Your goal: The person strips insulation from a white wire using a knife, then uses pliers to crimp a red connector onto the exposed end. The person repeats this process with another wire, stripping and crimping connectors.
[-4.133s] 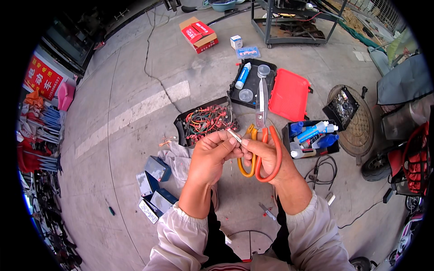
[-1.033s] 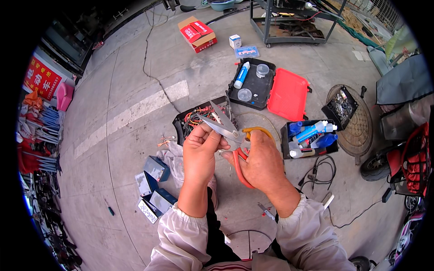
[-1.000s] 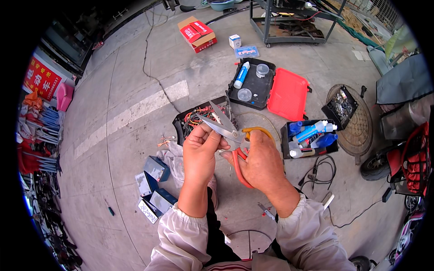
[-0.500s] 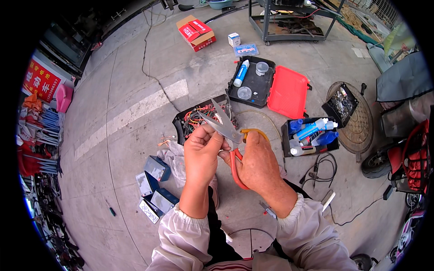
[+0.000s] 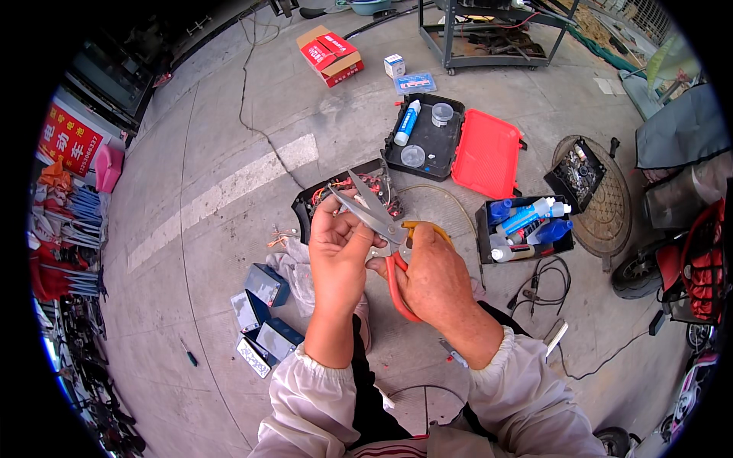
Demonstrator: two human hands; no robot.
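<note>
- On my feed, the scissors [image 5: 395, 231] hung in mid-air in front of the body, blades parted and pointing away and to the left
- The right hand [image 5: 439, 273] had its fingers wrapped round the grips, with the red handle [image 5: 398, 296] on the near side and the yellow handle [image 5: 434, 228] on the far side
- The left hand [image 5: 338, 250] was close by the blades, its fingers curled and the thumb drawn in toward them; I could not tell whether a small piece was pinched there, or whether skin touched metal
- I judged the scissors stiff and of middling weight, with bare metal blades that would be slick and sharp, hardly fragile
- The handles looked smoothly coated and easier to grip, so I reckoned them the right place to hold, well back from the pivot and cutting edges
- Beyond the blades, in my view, lay the black tray [image 5: 301, 221] of tangled wires [image 5: 374, 183], with a grey cloth [image 5: 289, 267] near it on the ground
</note>
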